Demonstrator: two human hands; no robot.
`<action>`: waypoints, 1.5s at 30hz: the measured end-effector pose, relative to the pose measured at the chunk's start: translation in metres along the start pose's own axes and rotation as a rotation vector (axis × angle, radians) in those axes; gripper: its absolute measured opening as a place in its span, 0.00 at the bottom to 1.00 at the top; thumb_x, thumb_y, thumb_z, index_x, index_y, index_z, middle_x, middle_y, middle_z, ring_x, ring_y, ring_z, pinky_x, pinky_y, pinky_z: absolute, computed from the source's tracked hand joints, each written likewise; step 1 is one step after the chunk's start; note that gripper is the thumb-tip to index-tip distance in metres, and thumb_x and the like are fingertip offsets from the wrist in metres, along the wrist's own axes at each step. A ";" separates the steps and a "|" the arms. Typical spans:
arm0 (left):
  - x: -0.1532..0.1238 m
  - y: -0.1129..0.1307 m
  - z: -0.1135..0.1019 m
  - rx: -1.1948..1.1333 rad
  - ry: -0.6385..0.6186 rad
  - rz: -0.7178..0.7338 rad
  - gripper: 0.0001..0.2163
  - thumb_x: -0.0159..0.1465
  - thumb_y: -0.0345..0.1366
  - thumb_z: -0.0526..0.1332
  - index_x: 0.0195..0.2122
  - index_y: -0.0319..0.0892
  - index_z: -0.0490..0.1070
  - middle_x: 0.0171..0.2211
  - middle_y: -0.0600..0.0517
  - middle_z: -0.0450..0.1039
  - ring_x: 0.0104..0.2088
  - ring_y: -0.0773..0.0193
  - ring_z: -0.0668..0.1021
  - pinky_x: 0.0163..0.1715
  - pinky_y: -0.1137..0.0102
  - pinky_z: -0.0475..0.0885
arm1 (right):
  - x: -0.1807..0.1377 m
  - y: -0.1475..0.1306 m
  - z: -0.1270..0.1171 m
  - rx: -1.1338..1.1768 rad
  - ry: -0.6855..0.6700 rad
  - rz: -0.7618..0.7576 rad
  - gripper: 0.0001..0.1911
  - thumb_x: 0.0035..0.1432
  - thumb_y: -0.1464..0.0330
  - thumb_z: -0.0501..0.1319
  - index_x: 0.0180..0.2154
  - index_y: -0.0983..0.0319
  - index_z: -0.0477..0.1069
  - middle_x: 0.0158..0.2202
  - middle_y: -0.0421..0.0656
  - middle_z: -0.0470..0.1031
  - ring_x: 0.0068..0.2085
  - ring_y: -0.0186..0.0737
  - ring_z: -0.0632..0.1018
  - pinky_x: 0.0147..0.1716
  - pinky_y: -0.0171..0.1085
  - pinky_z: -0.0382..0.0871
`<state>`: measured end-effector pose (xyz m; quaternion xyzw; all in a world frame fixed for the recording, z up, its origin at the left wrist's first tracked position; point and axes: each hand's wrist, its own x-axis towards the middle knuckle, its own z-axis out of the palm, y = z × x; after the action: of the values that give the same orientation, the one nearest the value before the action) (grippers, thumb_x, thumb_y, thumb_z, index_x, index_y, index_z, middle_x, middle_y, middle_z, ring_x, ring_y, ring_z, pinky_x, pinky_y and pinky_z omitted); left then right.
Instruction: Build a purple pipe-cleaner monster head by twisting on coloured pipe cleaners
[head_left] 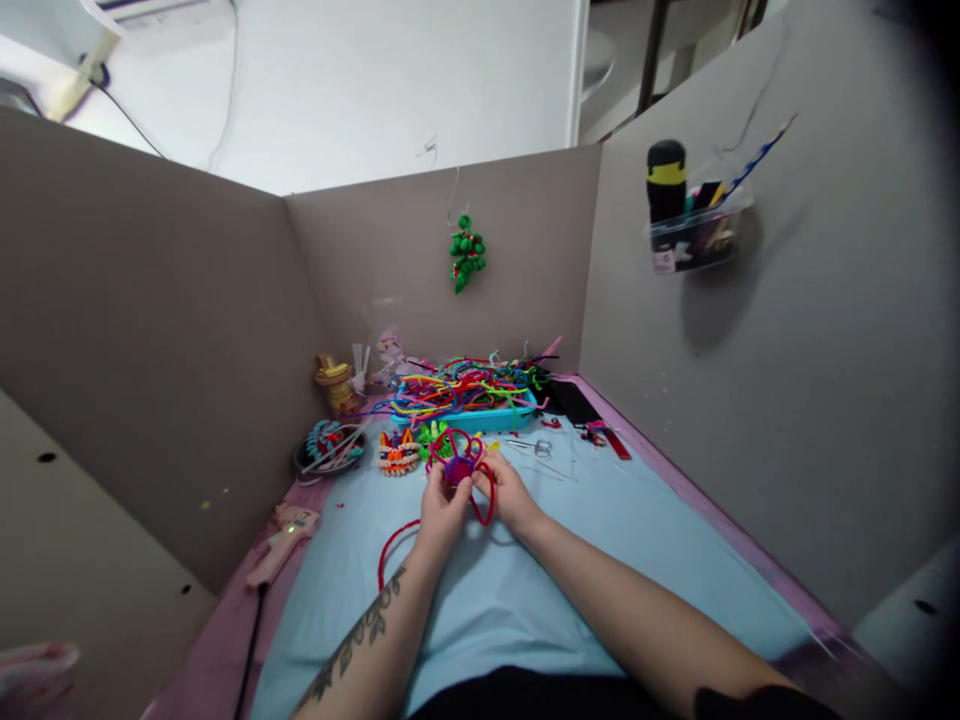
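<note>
- A purple-and-red looped piece [459, 470] is held by both hands above the middle of the tabletop [199, 640], which is largely covered by a light-blue cloth [555, 610].
- The piece is gripped between the thumb and fingers of the left hand [444, 508].
- Its right side is pinched by the right hand [504, 492], beside which a red loop is hung.
- A red fuzzy stem [388, 548] is seen curving out beside the left forearm; where its other end is joined cannot be told.
- Just beyond the hands, a green figure [433, 441] and an orange-and-white figure [398, 453] are set side by side.
- Behind them, a blue tray [480, 421] is heaped with coloured stems [465, 388].
- Scissors [538, 448] are laid to the right of the figures.
- A pink glue gun [283, 548] is placed at the left, with a green light shown.
</note>
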<state>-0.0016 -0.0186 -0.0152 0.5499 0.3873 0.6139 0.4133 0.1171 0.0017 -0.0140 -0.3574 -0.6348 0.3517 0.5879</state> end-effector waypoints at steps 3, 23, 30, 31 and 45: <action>0.001 -0.001 -0.001 -0.027 0.009 -0.024 0.14 0.54 0.37 0.63 0.39 0.41 0.63 0.34 0.50 0.73 0.35 0.63 0.76 0.38 0.70 0.69 | -0.001 0.001 0.000 -0.026 0.029 0.001 0.08 0.50 0.65 0.59 0.23 0.61 0.67 0.29 0.42 0.65 0.35 0.40 0.68 0.38 0.39 0.64; -0.001 0.008 0.002 -0.048 0.025 -0.149 0.19 0.48 0.38 0.66 0.39 0.41 0.63 0.31 0.52 0.73 0.29 0.65 0.75 0.31 0.71 0.68 | 0.011 0.002 -0.019 0.112 0.071 0.088 0.11 0.48 0.61 0.61 0.25 0.62 0.67 0.23 0.38 0.67 0.26 0.35 0.68 0.28 0.34 0.63; 0.002 0.007 -0.001 -0.054 0.060 -0.107 0.19 0.49 0.39 0.66 0.39 0.41 0.63 0.32 0.52 0.73 0.31 0.64 0.76 0.33 0.70 0.69 | 0.002 -0.008 -0.007 0.099 0.009 0.136 0.05 0.46 0.67 0.62 0.27 0.61 0.68 0.24 0.38 0.70 0.26 0.36 0.71 0.29 0.35 0.65; 0.002 0.007 -0.001 -0.050 0.060 -0.097 0.19 0.49 0.39 0.66 0.39 0.41 0.63 0.32 0.51 0.73 0.32 0.63 0.76 0.34 0.70 0.69 | 0.002 -0.008 -0.007 0.104 0.003 0.129 0.05 0.46 0.68 0.62 0.27 0.61 0.69 0.24 0.38 0.71 0.27 0.36 0.72 0.29 0.35 0.66; 0.002 0.005 -0.001 -0.077 0.059 -0.142 0.18 0.47 0.38 0.67 0.37 0.41 0.65 0.29 0.53 0.74 0.29 0.64 0.76 0.30 0.71 0.69 | 0.000 -0.010 -0.013 -0.097 0.046 -0.126 0.08 0.47 0.73 0.60 0.33 0.60 0.68 0.34 0.41 0.69 0.37 0.39 0.70 0.39 0.38 0.65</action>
<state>-0.0034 -0.0182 -0.0096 0.4862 0.4133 0.6136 0.4651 0.1299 -0.0028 -0.0041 -0.3530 -0.6586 0.2745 0.6052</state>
